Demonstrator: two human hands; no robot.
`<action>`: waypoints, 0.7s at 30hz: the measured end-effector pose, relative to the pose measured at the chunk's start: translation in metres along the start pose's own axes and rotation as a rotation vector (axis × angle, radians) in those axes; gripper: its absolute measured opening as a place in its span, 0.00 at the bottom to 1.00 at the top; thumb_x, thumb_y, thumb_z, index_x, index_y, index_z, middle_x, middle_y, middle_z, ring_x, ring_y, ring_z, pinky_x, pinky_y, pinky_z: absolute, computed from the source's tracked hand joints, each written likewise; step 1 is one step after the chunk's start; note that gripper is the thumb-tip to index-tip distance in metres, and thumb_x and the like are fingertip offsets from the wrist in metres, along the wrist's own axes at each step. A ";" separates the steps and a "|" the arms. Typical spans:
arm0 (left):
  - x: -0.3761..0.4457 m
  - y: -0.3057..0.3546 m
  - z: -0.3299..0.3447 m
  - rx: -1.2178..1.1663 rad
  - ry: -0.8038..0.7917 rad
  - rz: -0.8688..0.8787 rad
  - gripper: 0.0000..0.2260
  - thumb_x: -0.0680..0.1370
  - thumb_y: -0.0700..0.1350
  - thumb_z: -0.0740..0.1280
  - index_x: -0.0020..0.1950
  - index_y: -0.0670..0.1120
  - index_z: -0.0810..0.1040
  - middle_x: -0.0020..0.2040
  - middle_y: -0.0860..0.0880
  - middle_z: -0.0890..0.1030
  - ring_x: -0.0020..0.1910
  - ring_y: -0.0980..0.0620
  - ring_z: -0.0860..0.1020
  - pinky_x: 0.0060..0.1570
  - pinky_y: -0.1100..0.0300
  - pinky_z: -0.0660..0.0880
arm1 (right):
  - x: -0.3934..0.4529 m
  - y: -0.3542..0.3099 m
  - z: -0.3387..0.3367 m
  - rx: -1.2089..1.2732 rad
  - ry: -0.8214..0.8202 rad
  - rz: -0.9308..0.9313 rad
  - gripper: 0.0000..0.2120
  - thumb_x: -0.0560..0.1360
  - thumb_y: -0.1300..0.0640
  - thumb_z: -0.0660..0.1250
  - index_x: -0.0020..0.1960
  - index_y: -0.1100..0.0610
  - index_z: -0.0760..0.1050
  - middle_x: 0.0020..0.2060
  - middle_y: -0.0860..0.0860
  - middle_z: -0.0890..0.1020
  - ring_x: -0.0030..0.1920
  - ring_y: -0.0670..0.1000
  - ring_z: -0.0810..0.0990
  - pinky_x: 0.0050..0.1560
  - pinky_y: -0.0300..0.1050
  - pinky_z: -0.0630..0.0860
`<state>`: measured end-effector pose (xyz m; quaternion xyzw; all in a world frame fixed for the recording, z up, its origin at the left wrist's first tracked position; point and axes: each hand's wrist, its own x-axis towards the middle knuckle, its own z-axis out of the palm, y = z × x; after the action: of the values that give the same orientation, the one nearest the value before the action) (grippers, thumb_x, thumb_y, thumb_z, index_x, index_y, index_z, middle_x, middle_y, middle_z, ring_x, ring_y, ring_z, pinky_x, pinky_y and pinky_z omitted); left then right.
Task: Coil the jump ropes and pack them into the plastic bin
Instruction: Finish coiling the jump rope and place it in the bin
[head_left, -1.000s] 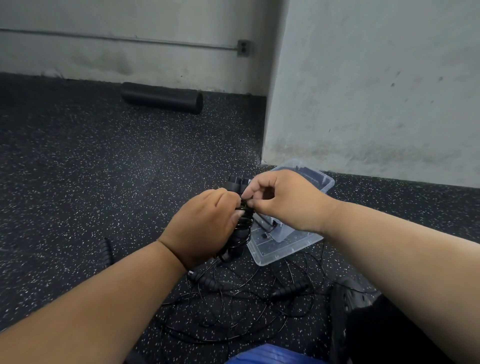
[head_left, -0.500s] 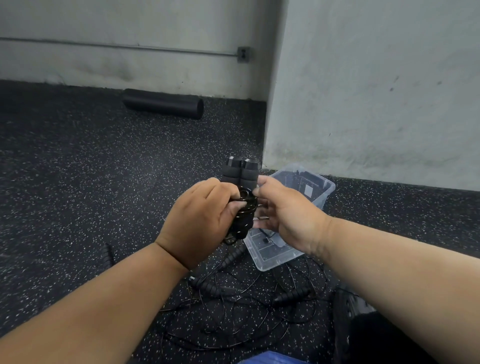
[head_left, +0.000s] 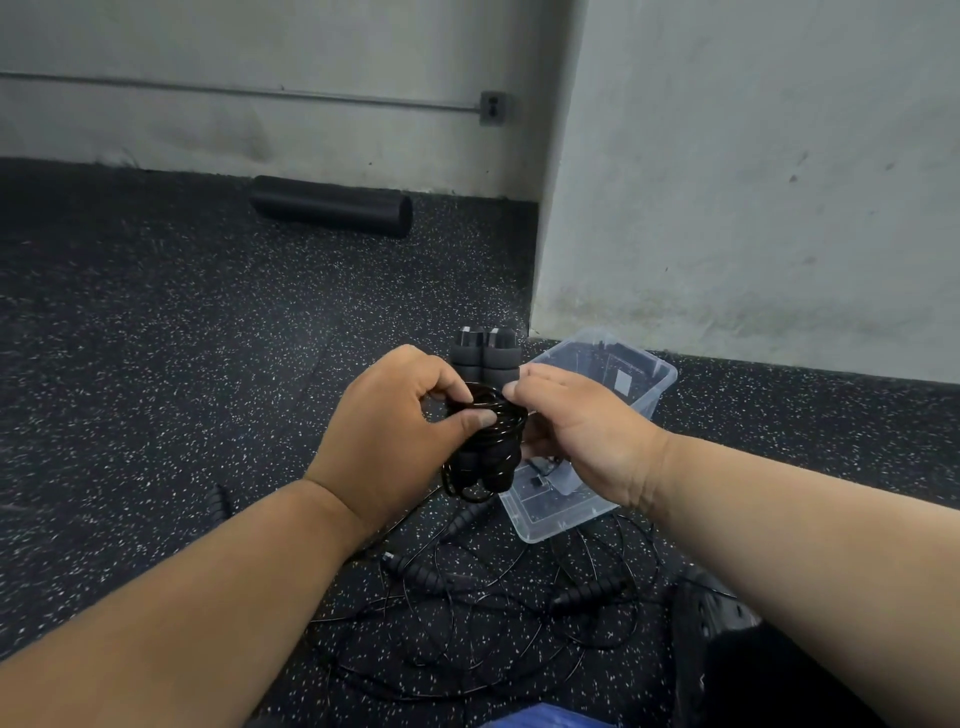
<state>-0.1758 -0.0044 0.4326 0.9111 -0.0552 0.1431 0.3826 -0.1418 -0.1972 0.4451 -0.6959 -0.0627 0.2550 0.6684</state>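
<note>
The jump rope (head_left: 485, 415) we are coiling sits between our two hands, held up in front of the plastic bin (head_left: 652, 376), its two foam handles (head_left: 484, 353) side by side and upright with the thin black cord wound round their middle. A second ago our right hand (head_left: 576, 431) was on top of the bundle, pinching the cord at the near side of the handles; now it has slipped round to the bin side of the bundle, fingers curled against the wraps and partly hidden behind them, while the handle tops, covered before, stand clear above our fingers. Our left hand (head_left: 395, 431) has kept its grip throughout, thumb and fingers clamped on the cord loops on the side away from the bin. We judge the winding of this rope to be about finished, with the end being tucked or snugged, so dropping it into the bin should come next. The bin, just beyond the bundle against the wall, is clear plastic; a pale label shows inside it, but no writing or brand can be read. Nearer us than the bin, loose ropes (head_left: 498, 587) lie tangled on the speckled floor (head_left: 156, 364), not yet coiled
</note>
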 end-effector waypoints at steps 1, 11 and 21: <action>0.000 0.000 -0.001 -0.010 -0.004 -0.016 0.11 0.71 0.55 0.81 0.41 0.57 0.79 0.44 0.58 0.78 0.45 0.62 0.76 0.44 0.68 0.69 | 0.000 0.000 0.000 -0.009 -0.014 0.002 0.05 0.83 0.60 0.62 0.49 0.56 0.74 0.33 0.47 0.79 0.32 0.44 0.78 0.32 0.36 0.75; -0.003 0.006 -0.001 -0.039 -0.015 -0.075 0.11 0.69 0.56 0.82 0.40 0.56 0.82 0.42 0.57 0.78 0.43 0.61 0.76 0.44 0.66 0.73 | -0.001 0.005 0.002 0.046 -0.010 0.015 0.04 0.82 0.62 0.64 0.50 0.57 0.76 0.37 0.50 0.81 0.34 0.46 0.79 0.30 0.36 0.74; 0.001 0.013 -0.005 -0.121 -0.168 -0.239 0.05 0.79 0.51 0.74 0.43 0.55 0.86 0.40 0.55 0.85 0.39 0.57 0.82 0.41 0.64 0.79 | 0.002 0.010 -0.004 -0.001 0.010 -0.015 0.06 0.82 0.62 0.65 0.55 0.60 0.80 0.37 0.51 0.84 0.34 0.43 0.81 0.33 0.35 0.75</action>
<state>-0.1786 -0.0098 0.4449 0.8953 0.0132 0.0163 0.4450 -0.1412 -0.2012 0.4348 -0.6971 -0.0650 0.2465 0.6701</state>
